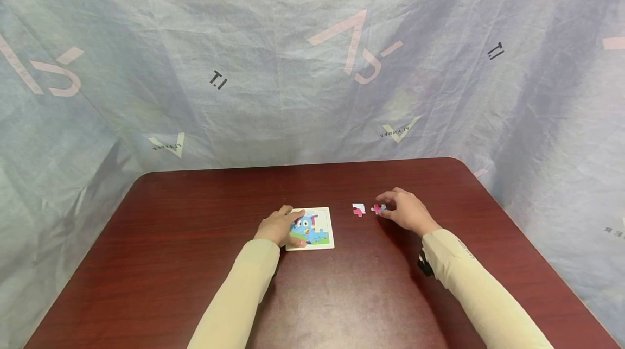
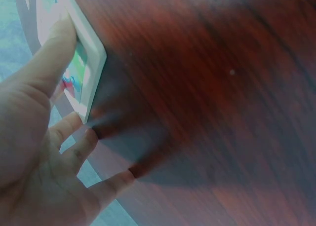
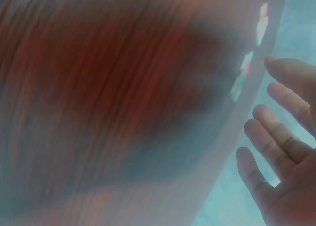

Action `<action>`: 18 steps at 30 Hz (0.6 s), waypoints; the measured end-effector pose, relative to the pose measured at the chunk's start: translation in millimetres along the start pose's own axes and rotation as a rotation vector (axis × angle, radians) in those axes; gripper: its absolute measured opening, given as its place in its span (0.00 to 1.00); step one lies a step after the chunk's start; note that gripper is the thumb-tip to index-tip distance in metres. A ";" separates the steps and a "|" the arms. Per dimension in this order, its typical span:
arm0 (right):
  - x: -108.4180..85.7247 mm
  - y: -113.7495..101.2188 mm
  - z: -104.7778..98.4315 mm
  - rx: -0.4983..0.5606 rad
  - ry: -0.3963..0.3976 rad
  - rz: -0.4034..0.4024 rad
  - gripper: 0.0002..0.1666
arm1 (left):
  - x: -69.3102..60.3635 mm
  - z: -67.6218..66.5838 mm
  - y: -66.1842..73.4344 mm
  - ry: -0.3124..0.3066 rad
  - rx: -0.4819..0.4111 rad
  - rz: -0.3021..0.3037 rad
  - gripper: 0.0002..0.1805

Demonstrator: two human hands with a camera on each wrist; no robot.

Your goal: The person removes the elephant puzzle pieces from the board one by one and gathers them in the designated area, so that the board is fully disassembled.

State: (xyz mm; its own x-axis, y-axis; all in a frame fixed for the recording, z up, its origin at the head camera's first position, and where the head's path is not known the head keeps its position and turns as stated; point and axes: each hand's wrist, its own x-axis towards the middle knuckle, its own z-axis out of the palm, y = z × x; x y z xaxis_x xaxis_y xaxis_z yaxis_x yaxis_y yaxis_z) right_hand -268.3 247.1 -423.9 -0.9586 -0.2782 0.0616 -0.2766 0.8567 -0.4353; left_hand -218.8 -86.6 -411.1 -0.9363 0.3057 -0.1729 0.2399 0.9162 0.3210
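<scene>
While the left hand rests on the puzzle board: step judged to be fetching the pink-and-blue piece; the next move seems to call for a careful pinch and lift.
Left fingers: spread wide, thumb over the picture.
Puzzle board: one, between the table's left and right edges, nearer its far edge; gap at the picture's upper right.
Right hand: fingers parted at the pink-and-blue piece; contact unclear.
White-and-pink piece: between board and right hand; two loose pieces show altogether, toward the table's far right corner.
</scene>
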 end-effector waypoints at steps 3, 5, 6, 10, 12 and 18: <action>-2.1 -5.5 1.4 0.017 0.012 -0.017 0.20 | 0.0 0.0 -0.1 0.000 -0.005 0.000 0.44; -3.8 -9.3 2.2 0.023 0.019 -0.028 0.20 | 0.1 0.0 -0.2 0.002 -0.008 0.002 0.44; -4.6 -11.2 2.7 0.027 0.021 -0.035 0.20 | 0.3 0.1 -0.3 0.003 -0.009 0.002 0.44; -6.2 -18.4 6.2 0.038 0.056 -0.078 0.20 | 0.4 -0.1 -0.3 0.008 -0.010 0.003 0.44; -6.4 -21.0 8.8 0.056 0.079 -0.097 0.19 | 0.4 -0.1 -0.3 0.010 -0.009 0.006 0.44; -7.1 -29.6 17.5 0.153 0.102 -0.121 0.19 | 1.3 0.6 -0.8 0.008 -0.010 0.009 0.44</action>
State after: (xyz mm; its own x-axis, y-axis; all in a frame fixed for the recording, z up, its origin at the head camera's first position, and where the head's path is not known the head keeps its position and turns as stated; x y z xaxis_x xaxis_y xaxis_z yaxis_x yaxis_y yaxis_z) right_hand -252.1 216.1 -427.1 -0.9232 -0.3230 0.2083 -0.3836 0.7420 -0.5498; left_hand -220.0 -86.7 -412.2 -0.9362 0.3116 -0.1626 0.2455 0.9108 0.3319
